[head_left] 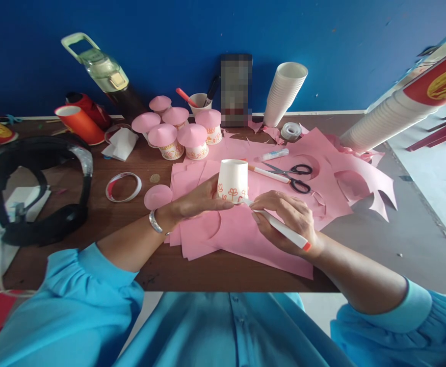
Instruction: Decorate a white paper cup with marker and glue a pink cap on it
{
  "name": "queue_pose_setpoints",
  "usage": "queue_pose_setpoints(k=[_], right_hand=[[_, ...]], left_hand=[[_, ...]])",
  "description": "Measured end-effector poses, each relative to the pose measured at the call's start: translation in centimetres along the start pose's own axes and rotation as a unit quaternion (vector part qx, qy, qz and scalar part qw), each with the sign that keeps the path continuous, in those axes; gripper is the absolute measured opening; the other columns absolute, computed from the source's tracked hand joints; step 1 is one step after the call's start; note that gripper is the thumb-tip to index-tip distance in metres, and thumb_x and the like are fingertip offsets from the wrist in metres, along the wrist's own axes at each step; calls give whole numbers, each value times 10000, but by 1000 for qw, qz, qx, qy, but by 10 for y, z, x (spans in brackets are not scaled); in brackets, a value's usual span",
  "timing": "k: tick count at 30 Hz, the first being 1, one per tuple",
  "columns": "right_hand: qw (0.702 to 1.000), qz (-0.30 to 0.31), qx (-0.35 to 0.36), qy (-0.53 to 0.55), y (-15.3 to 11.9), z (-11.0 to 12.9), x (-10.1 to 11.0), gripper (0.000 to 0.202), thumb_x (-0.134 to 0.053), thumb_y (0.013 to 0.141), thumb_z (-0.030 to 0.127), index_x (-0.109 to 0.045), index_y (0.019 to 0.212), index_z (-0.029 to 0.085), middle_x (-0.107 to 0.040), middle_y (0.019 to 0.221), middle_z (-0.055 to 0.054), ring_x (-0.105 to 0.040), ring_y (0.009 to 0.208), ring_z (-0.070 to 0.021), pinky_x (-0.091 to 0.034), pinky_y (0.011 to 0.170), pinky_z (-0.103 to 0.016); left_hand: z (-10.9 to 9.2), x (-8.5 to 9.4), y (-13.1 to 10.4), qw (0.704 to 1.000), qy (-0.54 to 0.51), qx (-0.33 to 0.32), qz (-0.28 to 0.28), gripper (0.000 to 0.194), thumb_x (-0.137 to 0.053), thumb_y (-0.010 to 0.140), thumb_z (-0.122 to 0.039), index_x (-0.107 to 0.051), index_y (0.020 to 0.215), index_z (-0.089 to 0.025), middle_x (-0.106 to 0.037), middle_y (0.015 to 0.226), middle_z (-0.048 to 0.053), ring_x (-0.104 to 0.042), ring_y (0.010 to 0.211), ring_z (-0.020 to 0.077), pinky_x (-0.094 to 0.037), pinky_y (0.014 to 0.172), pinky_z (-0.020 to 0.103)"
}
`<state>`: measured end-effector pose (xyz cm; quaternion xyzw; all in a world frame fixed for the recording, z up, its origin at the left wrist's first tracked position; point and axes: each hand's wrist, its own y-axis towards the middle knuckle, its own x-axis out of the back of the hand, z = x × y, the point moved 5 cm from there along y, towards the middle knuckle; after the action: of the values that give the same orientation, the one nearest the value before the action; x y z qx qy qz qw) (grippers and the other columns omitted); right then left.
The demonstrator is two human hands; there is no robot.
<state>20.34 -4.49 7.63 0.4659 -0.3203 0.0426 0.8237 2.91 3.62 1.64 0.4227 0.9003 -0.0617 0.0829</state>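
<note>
With my left hand (pixel 198 201) I grip the white paper cup (pixel 232 173) by its side, narrow end up, above the pink sheets (pixel 245 239); my right hand (pixel 289 216) is closed around a marker (pixel 287 232), its tip at the flowered band. I judge the cup light, dry and easily dented: best cradled gently near the stiffer rim, fingers off possibly wet ink.

blue wall (pixel 161 35), green-lidded dark bottle (pixel 110 79) near it, curved black band (pixel 35 232)
</note>
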Motion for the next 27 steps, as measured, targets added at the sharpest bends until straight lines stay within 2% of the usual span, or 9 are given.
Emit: queue_pose_setpoints(k=[6, 9, 13, 16, 21, 27], right_hand=[[1000, -4, -2, -2, 0, 0, 0, 216, -643, 939, 63, -629, 1085, 222, -746, 830, -14, -748, 718, -170, -629, 655, -285], [1000, -1, -3, -1, 1, 0, 1, 205, -635, 944, 68, -628, 1070, 230, -745, 824, -6, -740, 706, -162, -620, 642, -280], [1000, 7, -5, 6, 2, 2, 0, 210, -631, 934, 46, -621, 1043, 225, -738, 804, 0, -736, 690, -154, -607, 632, -267], [1000, 11, -5, 17, 2, 2, -1, 198, -630, 932, 45, -623, 1040, 211, -739, 805, -7, -735, 688, -154, -601, 629, -263], [999, 21, -16, 29, 0, 1, -2, 184, -630, 936, 59, -632, 1037, 212, -744, 817, -12, -730, 685, -157, -591, 618, -266], [1000, 12, -13, 26, 1, 1, 1, 193, -624, 948, 64, -624, 1048, 229, -739, 813, -3, -731, 681, -157, -606, 624, -274]], left_hand=[[-4, -3, 0, 1000, 13, 1, 6, 599, -868, 857, -375, -649, 1405, -277, -730, 1226, 72, -668, 1219, 274, -561, 1067, 444], [-6, -3, 0, 1000, 16, -2, 5, 601, -862, 862, -365, -638, 1411, -269, -719, 1250, 75, -659, 1209, 269, -552, 1067, 448], [-5, -3, -1, 1000, 25, -5, 11, 511, -843, 884, -363, -664, 1350, -253, -715, 1237, 77, -655, 1195, 266, -548, 1049, 430], [-3, -2, -1, 1000, 22, -8, 13, 583, -847, 884, -357, -625, 1417, -282, -709, 1251, 69, -652, 1195, 262, -547, 1039, 418], [-1, -1, 1, 1000, 20, -3, 12, 672, -853, 872, -362, -585, 1481, -263, -699, 1278, 95, -639, 1190, 271, -536, 1048, 451], [-4, -3, 2, 1000, 24, -12, 10, 681, -852, 865, -388, -597, 1488, -280, -703, 1252, 91, -638, 1219, 298, -540, 1053, 467]])
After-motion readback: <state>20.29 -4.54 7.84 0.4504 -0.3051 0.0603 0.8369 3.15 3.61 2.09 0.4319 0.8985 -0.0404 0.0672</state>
